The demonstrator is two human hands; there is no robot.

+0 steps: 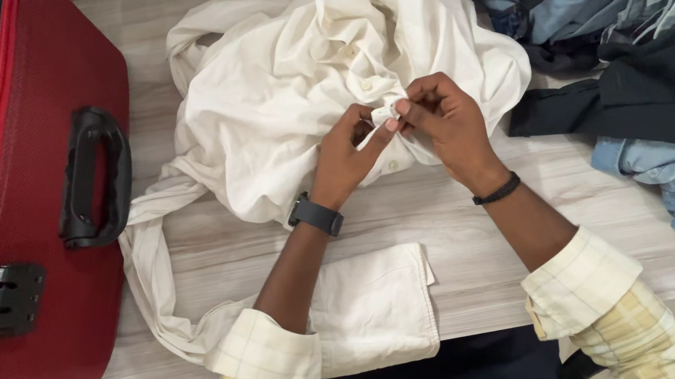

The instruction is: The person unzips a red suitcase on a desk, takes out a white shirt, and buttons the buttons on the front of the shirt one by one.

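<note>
My left fingers [365, 135] and my right fingers [413, 105] meet over a small bit of the white shirt [317, 65], pinched narrow on the cloth where a button placket seems to run; the piece between the tips is too small to tell apart clearly. My left hand [346, 156] comes in from below with a dark watch [315, 216] on the wrist, my right hand [445, 121] beside it with a thin black band [498, 190]. Both sleeves are rolled back, pale yellow check.

The shirt lies crumpled in a heap in the middle of the worktop [477, 257], a pale wood-grain surface. One long sleeve [153, 275] trails off to my left and curls down toward the near edge, and a flat cuff end [375, 306] rests just under my left forearm.

On my left, the red suitcase [22, 270] stands open, its edge touching the trailing sleeve, with a black handle [91, 180] and a black lock block [10, 297] on its side. On my right, well apart from my hands, a pile of clothes [649, 28] in dark navy and light blue denim spreads across the worktop, its nearest dark piece touching the white shirt's edge
</note>
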